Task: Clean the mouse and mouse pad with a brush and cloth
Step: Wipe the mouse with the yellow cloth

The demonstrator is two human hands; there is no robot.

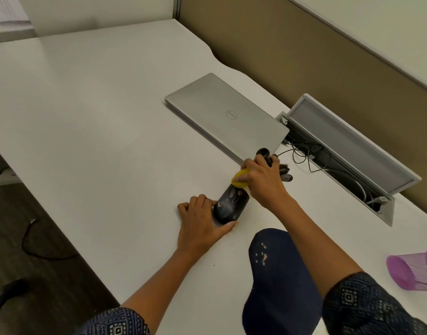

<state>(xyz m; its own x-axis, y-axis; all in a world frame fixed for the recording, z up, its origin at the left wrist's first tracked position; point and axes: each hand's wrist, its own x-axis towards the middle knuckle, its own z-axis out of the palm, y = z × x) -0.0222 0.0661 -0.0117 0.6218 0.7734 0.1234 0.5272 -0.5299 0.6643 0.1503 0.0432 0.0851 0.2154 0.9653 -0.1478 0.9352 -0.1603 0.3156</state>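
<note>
On the white desk [91, 131], near its front edge, the left hand [199, 226] steadies the mouse [230, 205], a dark one lying on what seems a small dark pad whose edge barely shows beneath it; I cannot make the pad out clearly. The left fingers [198, 201] are spread partly open, curled along the near-left side of the mouse, and the thumb presses at its rear end, so the hand braces it rather than closing round it. Just right of that, the right hand [260, 180] is closed on the brush [241, 178], whose yellow part sits at the far end of the mouse, touching or nearly touching it; dark bits, perhaps bristles or a handle, stick out past the knuckles toward the laptop [225, 117], which lies closed, close behind. To my eye the brushing of the mouse is under way, and it would go best with short light strokes away from the holding hand, worked into the seam around the wheel, while the left hand keeps the mouse from skating. Further right a dark blue cloth [277, 281] lies loose on the desk, under the right forearm, waiting for the wiping. Beyond it an open cable tray [352, 151] runs along the back, and a purple mesh cup [413, 269] lies tipped at the far right.
</note>
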